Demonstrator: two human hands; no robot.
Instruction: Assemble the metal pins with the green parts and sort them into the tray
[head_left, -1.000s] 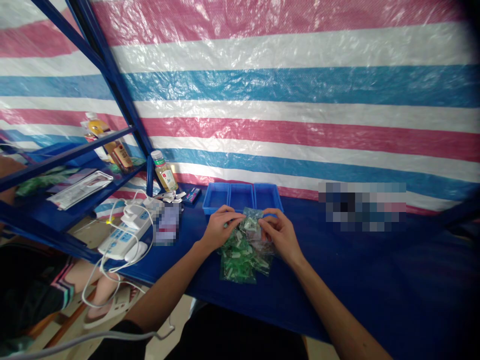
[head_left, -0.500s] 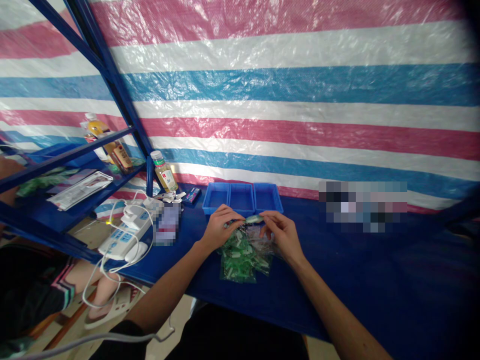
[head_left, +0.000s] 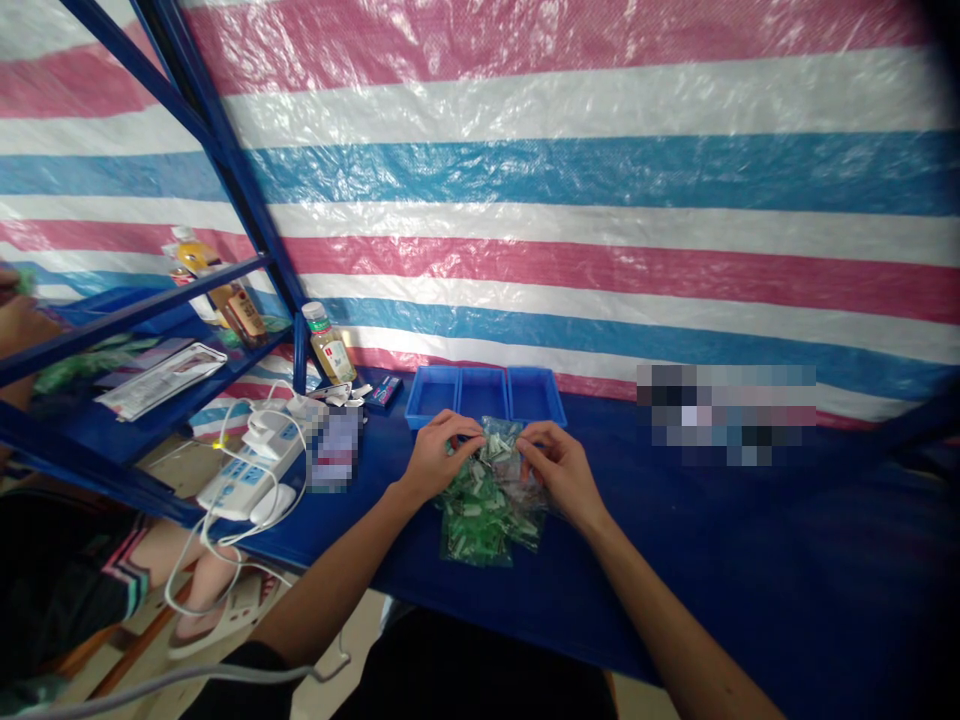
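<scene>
Between my hands is a small clear plastic bag point(head_left: 500, 440) with pale pieces in it, too small to name. My left hand point(head_left: 441, 455) pinches its left side between thumb and fingertips. On the opposite side my right hand point(head_left: 561, 468) is closed, thumb against fingers, gripping the bag's right edge. Below them lies a pile of green-tinted plastic bags point(head_left: 480, 525) holding small pieces. A clear bag with a reddish tint point(head_left: 525, 490) lies beside the pile, partly under my right hand.
Three joined blue bins point(head_left: 484, 398) stand behind my hands on the blue table point(head_left: 637, 560). To the left are a drink bottle point(head_left: 330, 345), a small box point(head_left: 384, 392) and a white power strip point(head_left: 255, 465) with tangled cables. Another person's hand point(head_left: 26, 320) shows at far left.
The small bag between my hands has turned from nearly edge-on to upright, its broad face now showing. My hands have barely shifted. The other person's hand at far left has come up, with something green.
</scene>
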